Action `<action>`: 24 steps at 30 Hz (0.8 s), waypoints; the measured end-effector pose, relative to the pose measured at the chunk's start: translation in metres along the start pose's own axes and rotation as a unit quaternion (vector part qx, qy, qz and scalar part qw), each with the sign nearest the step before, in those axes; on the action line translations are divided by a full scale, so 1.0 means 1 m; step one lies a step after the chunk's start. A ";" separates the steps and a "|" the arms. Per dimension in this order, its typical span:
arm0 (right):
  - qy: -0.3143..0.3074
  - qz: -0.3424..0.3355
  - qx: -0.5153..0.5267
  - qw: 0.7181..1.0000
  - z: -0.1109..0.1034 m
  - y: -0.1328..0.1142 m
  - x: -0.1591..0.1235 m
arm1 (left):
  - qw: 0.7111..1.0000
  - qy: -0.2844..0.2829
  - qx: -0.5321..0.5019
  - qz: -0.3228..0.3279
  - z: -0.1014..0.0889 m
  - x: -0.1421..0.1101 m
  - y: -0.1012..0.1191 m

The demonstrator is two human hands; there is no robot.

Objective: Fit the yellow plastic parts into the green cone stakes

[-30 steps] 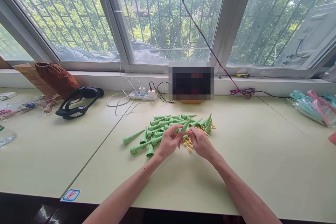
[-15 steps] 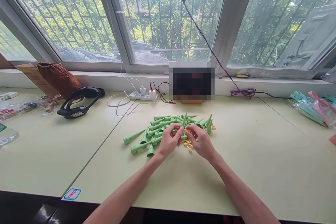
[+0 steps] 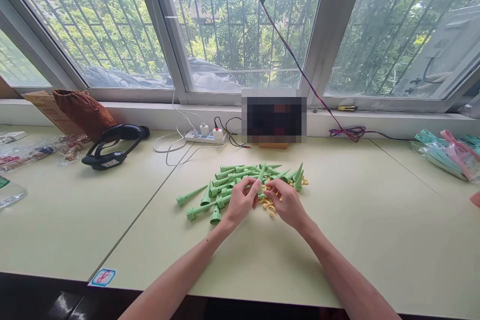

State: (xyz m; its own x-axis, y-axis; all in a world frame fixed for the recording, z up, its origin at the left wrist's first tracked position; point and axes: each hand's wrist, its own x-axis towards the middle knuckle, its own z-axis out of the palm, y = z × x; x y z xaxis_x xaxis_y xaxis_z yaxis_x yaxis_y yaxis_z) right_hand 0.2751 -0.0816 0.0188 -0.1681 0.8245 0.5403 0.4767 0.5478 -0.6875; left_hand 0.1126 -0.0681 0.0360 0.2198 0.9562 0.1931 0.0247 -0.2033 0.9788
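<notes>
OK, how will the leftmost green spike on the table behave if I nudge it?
The leftmost green spike looks like plastic, so probably stiff and light. Its wide end and narrow tip suggest it may pivot rather than roll straight.

bright daylight through windows [image 3: 243, 30], soft shadows

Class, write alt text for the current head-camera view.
A left hand holds a pointed green plastic cone, a right hand close beside it. More green cones and small yellow pegs lie on a pale green table before windows.
</notes>
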 end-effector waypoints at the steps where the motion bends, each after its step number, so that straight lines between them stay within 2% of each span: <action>1: -0.002 0.000 0.000 1.000 0.000 0.000 0.000 | 1.000 0.000 0.001 0.001 0.000 0.000 0.000; 16: -0.013 0.016 0.007 1.000 -0.002 -0.002 0.000 | 0.999 -0.037 -0.007 0.028 0.000 -0.002 -0.006; 24: -0.004 0.031 -0.001 1.000 -0.003 -0.004 0.002 | 0.998 -0.065 -0.014 0.013 0.000 -0.004 -0.005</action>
State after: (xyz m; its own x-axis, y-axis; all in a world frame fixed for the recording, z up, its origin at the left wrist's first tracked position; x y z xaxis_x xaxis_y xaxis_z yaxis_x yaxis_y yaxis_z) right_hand 0.2759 -0.0827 0.0240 -0.1455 0.8580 0.4926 0.4876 0.4954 -0.7189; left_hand 0.1120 -0.0706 0.0308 0.3447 0.9151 0.2093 -0.0098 -0.2195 0.9756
